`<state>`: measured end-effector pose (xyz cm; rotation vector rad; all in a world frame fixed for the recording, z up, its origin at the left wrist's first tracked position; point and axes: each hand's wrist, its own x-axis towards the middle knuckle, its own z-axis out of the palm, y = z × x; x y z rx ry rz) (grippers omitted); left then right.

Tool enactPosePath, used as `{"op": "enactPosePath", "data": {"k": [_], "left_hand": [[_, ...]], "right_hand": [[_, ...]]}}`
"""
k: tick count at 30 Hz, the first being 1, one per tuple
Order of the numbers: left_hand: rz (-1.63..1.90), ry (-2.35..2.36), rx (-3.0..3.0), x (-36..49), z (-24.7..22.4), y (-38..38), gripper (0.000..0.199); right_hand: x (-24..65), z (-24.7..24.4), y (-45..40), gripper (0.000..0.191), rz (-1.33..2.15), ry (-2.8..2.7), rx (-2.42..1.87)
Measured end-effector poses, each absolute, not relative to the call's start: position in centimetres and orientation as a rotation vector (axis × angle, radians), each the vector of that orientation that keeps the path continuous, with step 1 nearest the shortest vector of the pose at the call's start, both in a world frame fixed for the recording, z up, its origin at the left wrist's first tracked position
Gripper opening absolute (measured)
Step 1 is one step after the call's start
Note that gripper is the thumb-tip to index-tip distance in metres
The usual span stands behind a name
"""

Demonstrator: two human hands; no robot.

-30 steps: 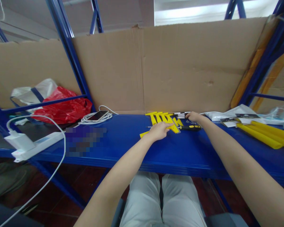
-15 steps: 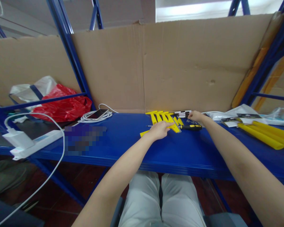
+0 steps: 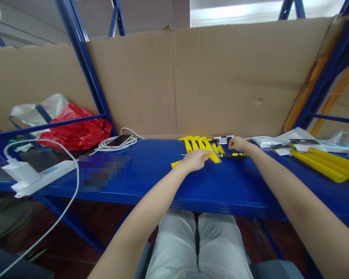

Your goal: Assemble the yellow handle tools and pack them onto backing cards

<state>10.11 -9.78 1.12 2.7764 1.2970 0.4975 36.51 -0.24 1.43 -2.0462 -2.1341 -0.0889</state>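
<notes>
Screwdriver (image 3: 235, 156) and yellow pieces (image 3: 195, 144) bunched on blue bench (image 3: 154, 178)

Yellow pieces sit side by side near the back edge, slanting the same way, probably so they don't tangle and are easy to take one at a time. The nearest yellow piece (image 3: 214, 157) is under the fingers of the left hand (image 3: 195, 160); that hand looks to be steadying it. Pinched or only pressed flat, can't tell.

Right hand (image 3: 238, 143) is at the right end of some black-and-white sticks (image 3: 221, 141), fingers curled together. Whether anything is between the fingertips, can't tell; too small. Screwdriver lies crosswise, handle just in front of the right hand, likely kept there for quick reach. Small yellow bits (image 3: 220, 149) lie between the sticks and the handle. Long yellow tubes (image 3: 320, 167) and white packets (image 3: 293, 136) are off to the right, presumably parked out of the way. Cardboard (image 3: 244, 73) stands behind, maybe as a backstop.

Hidden or unclear: middle of the screwdriver's shaft is behind the left hand, tip shows beyond it; over or under the yellow pieces, can't say. A yellow strip (image 3: 175, 164) is partly covered by the left wrist. Something dark by the right fingers is unreadable. Pixelated patch (image 3: 103, 172) on the left, contents unknown. Tubes cut off at frame edge.
</notes>
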Motion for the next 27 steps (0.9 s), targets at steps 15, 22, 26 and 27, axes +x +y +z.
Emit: {"op": "enactPosePath", "data": {"k": [15,22,26,27], "left_hand": [[0.511,1.289,2.784,10.1,1.0,-9.7,0.043],[0.512,1.278,2.787,10.1,0.9,-9.6,0.043],[0.516,1.257,2.787,10.1,0.9,-9.5,0.043],[0.515,1.256,2.785,10.1,0.9,-9.5,0.043]], "right_hand": [[36.1,0.9,-0.2,0.013,0.055,-2.021,-2.069],[36.0,0.9,-0.4,0.016,0.164,-1.952,-2.052],[36.8,1.7,-1.1,0.012,0.183,-1.780,-1.950],[37.0,2.0,-1.4,0.012,0.206,-1.703,-1.898]]}}
